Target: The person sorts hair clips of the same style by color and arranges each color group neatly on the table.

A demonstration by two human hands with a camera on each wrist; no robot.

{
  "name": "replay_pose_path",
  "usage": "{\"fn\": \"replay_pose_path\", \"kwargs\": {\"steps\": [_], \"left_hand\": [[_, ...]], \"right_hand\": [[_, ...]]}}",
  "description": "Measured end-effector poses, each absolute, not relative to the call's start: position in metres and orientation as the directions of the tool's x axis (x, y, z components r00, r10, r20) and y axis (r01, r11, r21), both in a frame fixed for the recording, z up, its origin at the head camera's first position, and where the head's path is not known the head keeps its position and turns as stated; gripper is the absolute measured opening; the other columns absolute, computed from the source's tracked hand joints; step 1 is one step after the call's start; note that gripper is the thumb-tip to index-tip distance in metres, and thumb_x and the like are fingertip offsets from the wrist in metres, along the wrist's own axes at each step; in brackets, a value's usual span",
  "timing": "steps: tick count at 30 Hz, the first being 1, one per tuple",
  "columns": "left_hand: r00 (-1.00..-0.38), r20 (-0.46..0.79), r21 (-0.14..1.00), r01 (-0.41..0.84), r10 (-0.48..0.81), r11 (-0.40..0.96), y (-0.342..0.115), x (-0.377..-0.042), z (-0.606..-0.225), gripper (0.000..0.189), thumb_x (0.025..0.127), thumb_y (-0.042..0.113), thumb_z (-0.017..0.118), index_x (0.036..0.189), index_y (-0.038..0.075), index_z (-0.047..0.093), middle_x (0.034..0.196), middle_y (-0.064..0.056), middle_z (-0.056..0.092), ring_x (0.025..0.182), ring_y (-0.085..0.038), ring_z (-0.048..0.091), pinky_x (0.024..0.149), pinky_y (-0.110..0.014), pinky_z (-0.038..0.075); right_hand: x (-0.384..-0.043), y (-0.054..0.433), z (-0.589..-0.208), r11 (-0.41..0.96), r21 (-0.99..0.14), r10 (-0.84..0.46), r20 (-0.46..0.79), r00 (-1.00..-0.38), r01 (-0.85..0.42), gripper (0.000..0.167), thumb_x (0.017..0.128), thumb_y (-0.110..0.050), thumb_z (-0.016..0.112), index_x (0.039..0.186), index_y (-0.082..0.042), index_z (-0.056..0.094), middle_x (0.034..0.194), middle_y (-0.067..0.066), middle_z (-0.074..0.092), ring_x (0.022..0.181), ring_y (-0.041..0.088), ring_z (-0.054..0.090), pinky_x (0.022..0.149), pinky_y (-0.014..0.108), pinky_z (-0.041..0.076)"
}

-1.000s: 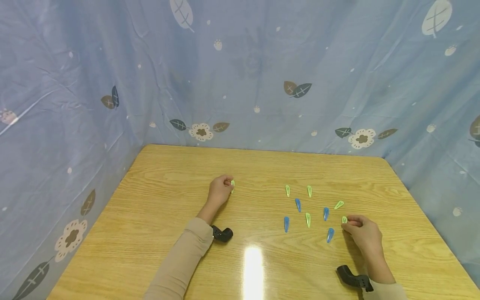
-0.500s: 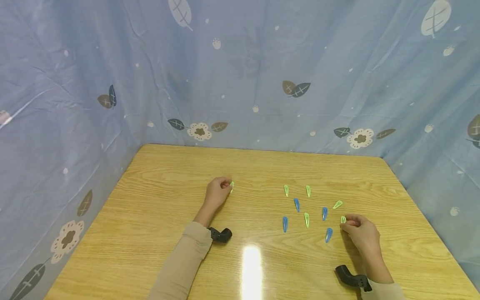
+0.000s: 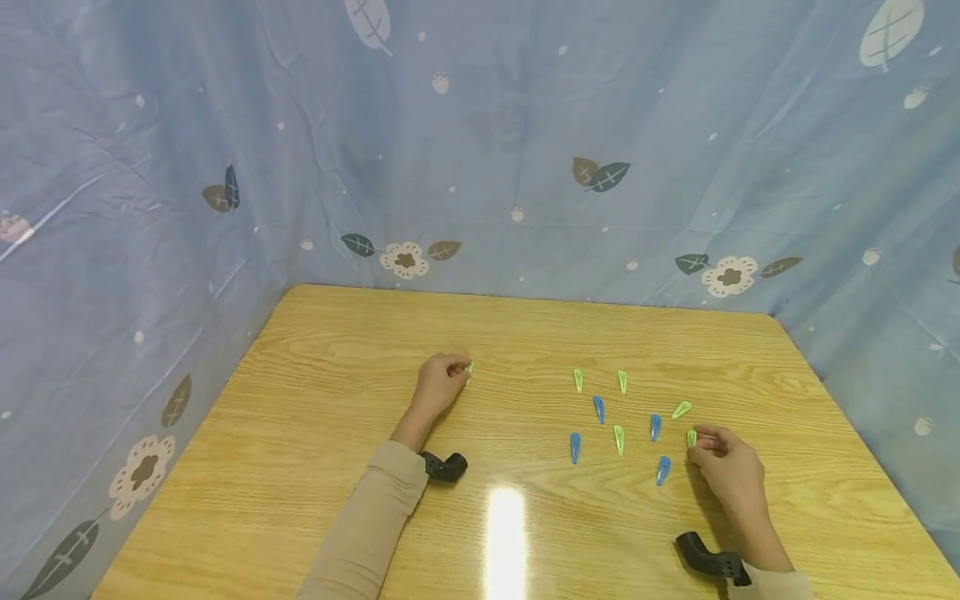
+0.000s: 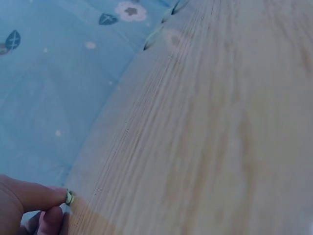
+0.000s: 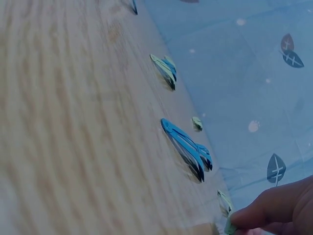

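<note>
On the left of the table, my left hand (image 3: pixel 438 385) pinches a light green snap hair clip (image 3: pixel 469 369) by the fingertips. Only a small end of that clip (image 4: pixel 69 198) shows at the fingertip in the left wrist view. Over on the right, my right hand (image 3: pixel 733 475) holds another green hair clip (image 3: pixel 692 438) between thumb and finger, low at the table top. In the right wrist view the fingers partly cover this clip (image 5: pixel 230 226). Closest to the right hand lie a blue hair clip (image 3: pixel 663 470) and a slanted green clip (image 3: pixel 682 409).
Between the hands, further clips lie spread on the wooden table (image 3: pixel 300 483): green ones (image 3: pixel 618 440) and blue ones (image 3: pixel 575 447). A blue patterned curtain (image 3: pixel 510 150) borders the table at the back and sides. Black wrist mounts (image 3: pixel 446 467) stick out from both forearms.
</note>
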State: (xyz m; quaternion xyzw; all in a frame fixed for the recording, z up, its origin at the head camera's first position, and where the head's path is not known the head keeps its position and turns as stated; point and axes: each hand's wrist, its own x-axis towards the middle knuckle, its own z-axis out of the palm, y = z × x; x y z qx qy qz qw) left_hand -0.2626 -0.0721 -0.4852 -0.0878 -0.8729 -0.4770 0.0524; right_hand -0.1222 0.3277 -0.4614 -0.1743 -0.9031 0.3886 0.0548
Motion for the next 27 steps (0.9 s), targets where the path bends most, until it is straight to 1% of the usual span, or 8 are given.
{"fn": "replay_pose_path", "kwargs": {"steps": [4,7,10,13,16,20,27], "left_hand": [[-0.978,0.183,0.823,0.208,0.101,0.528,-0.07,-0.262,-0.486,0.018,0.087,0.002,0.066,0.104,-0.002,0.071,0.083,-0.007,0.058,0.075,-0.017,0.053,0.068,-0.028,0.048],[-0.978,0.186,0.821,0.207,0.093,0.532,-0.069,-0.263,-0.487,0.018,0.087,0.003,0.066,0.104,-0.002,0.071,0.083,-0.007,0.059,0.075,-0.017,0.053,0.068,-0.028,0.047],[-0.98,0.18,0.821,0.198,0.087,0.536,-0.068,-0.263,-0.488,0.019,0.088,0.004,0.066,0.105,-0.001,0.071,0.084,-0.007,0.058,0.075,-0.017,0.053,0.069,-0.028,0.047],[-0.982,0.172,0.822,0.189,0.082,0.538,-0.068,-0.262,-0.488,0.019,0.088,0.004,0.066,0.105,-0.001,0.071,0.085,-0.007,0.058,0.076,-0.017,0.053,0.069,-0.029,0.047],[-0.982,0.174,0.821,0.189,0.078,0.539,-0.069,-0.262,-0.487,0.019,0.088,0.004,0.066,0.105,-0.001,0.071,0.085,-0.007,0.059,0.077,-0.018,0.053,0.07,-0.029,0.048],[-0.979,0.19,0.82,0.202,0.079,0.536,-0.07,-0.261,-0.487,0.018,0.088,0.004,0.066,0.105,-0.001,0.071,0.085,-0.007,0.059,0.076,-0.017,0.053,0.069,-0.029,0.047],[-0.976,0.204,0.813,0.213,0.078,0.542,-0.07,-0.262,-0.489,0.018,0.088,0.004,0.066,0.104,-0.001,0.071,0.084,-0.007,0.059,0.075,-0.017,0.052,0.067,-0.027,0.046]], "right_hand": [[-0.122,0.329,-0.462,0.619,-0.753,0.358,0.018,-0.934,0.223,0.035,0.091,-0.009,0.058,0.124,0.002,0.058,0.093,0.008,0.063,0.069,-0.004,0.053,0.054,0.021,0.048],[-0.122,0.329,-0.46,0.594,-0.783,0.351,0.047,-0.935,0.183,0.035,0.092,-0.011,0.06,0.125,0.001,0.058,0.09,-0.001,0.06,0.072,-0.006,0.052,0.056,0.019,0.049],[-0.123,0.327,-0.455,0.58,-0.804,0.318,0.076,-0.945,0.131,0.036,0.093,-0.014,0.061,0.126,0.001,0.057,0.09,-0.009,0.058,0.076,-0.007,0.053,0.06,0.016,0.049],[-0.124,0.321,-0.447,0.545,-0.834,0.272,0.08,-0.959,0.085,0.038,0.094,-0.015,0.062,0.127,0.003,0.055,0.089,-0.014,0.057,0.079,-0.006,0.054,0.065,0.013,0.047],[-0.129,0.31,-0.439,0.501,-0.863,0.223,0.06,-0.973,0.062,0.04,0.094,-0.014,0.062,0.128,0.004,0.052,0.09,-0.016,0.057,0.082,-0.004,0.055,0.07,0.011,0.047],[-0.14,0.292,-0.431,0.443,-0.895,0.164,0.028,-0.986,0.049,0.043,0.094,-0.016,0.061,0.131,0.003,0.05,0.094,-0.011,0.057,0.084,-0.001,0.056,0.075,0.012,0.046],[-0.163,0.251,-0.427,0.296,-0.955,0.097,0.01,-0.995,0.019,0.04,0.093,-0.007,0.06,0.129,0.005,0.05,0.094,-0.007,0.056,0.084,0.004,0.055,0.077,0.014,0.047]]}}
